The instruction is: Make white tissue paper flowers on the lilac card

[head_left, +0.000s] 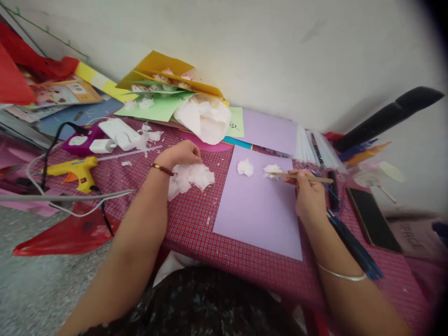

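A lilac paper sheet (259, 210) lies on the red checked cloth (191, 224). Two small white tissue puffs rest near its far edge, one (245, 167) to the left and one (272, 170) to the right. My right hand (308, 193) is closed on a thin wooden stick (303, 176) whose tip touches the right puff. My left hand (182, 154) is curled, its fingers pressed on a larger wad of white tissue (191, 177) on the cloth left of the sheet.
A yellow glue gun (75, 170) and white plugs (117, 134) lie at the left. Coloured paper sheets (164, 93) and crumpled tissue (205, 119) are stacked at the back. A dark phone (373, 219), pens (353, 245) and white sticks (315, 147) lie at the right.
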A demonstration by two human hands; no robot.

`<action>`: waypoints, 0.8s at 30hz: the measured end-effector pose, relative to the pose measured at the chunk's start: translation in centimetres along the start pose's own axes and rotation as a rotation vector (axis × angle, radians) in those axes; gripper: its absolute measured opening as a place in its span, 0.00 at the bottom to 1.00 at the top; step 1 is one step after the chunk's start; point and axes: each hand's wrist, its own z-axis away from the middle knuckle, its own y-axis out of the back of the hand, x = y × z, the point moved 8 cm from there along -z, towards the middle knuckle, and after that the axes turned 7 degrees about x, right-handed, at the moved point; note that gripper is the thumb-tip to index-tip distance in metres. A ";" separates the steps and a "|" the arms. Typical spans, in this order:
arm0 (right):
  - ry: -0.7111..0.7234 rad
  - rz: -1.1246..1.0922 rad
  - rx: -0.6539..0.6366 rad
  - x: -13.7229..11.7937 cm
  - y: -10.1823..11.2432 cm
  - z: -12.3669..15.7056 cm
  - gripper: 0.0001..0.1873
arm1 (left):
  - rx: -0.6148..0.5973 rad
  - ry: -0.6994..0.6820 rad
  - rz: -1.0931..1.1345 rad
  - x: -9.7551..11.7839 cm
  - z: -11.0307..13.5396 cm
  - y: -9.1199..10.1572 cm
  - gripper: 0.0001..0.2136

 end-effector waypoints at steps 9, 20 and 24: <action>0.196 0.134 -0.029 -2.8 -0.5 1.6 0.14 | 0.098 -0.114 0.450 4.1 1.5 2.0 0.08; 0.035 0.061 -0.343 -1.6 -4.8 4.1 0.09 | -0.204 -0.235 0.461 8.6 2.1 -4.6 0.09; 0.032 0.078 -0.400 -1.1 -5.6 4.2 0.11 | -0.254 -0.259 0.385 8.8 1.7 -6.8 0.05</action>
